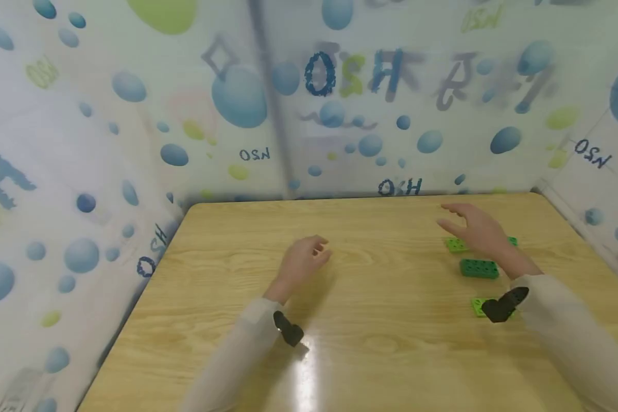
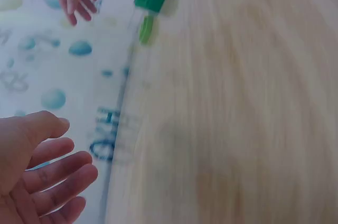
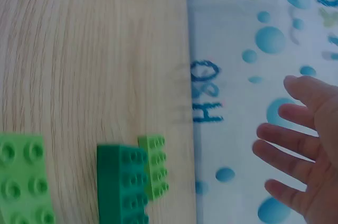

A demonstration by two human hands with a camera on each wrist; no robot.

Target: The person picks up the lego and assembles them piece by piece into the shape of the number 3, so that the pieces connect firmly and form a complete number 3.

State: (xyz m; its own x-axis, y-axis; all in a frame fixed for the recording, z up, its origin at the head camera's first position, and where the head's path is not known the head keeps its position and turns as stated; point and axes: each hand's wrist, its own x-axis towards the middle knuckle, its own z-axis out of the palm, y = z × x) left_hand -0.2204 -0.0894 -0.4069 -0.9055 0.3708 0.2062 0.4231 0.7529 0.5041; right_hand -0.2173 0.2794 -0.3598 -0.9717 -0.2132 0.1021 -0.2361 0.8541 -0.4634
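Bubble-printed white sheeting (image 1: 340,183) backs a pale wood-grained bench (image 1: 381,315). Near the right hand (image 1: 476,230), fingers spread, lies a dark-green, studded plastic brick (image 1: 479,268); the left hand's (image 1: 300,264) fingers curve loosely, empty. Gripping the brick's long sides should prove steadiest.

We see lime-green bricks (image 3: 22,182), a dark green brick (image 1: 479,269), a tan wood-grained table (image 1: 391,355), cream sleeves (image 1: 571,337), white walls (image 1: 149,120) bubbled blue and green.

- Back wall covering (image 1: 335,134): large mirrored "H2O" (image 1: 352,75) in blue and green, with smaller repeats; nearby grey marks (image 1: 455,80) are unreadable.
- Left wall covering (image 1: 62,143): large blue "H" (image 1: 2,176), smaller "H2O" lettering (image 1: 145,266).
- Right wall covering (image 1: 597,186): small mirrored blue "H2O".
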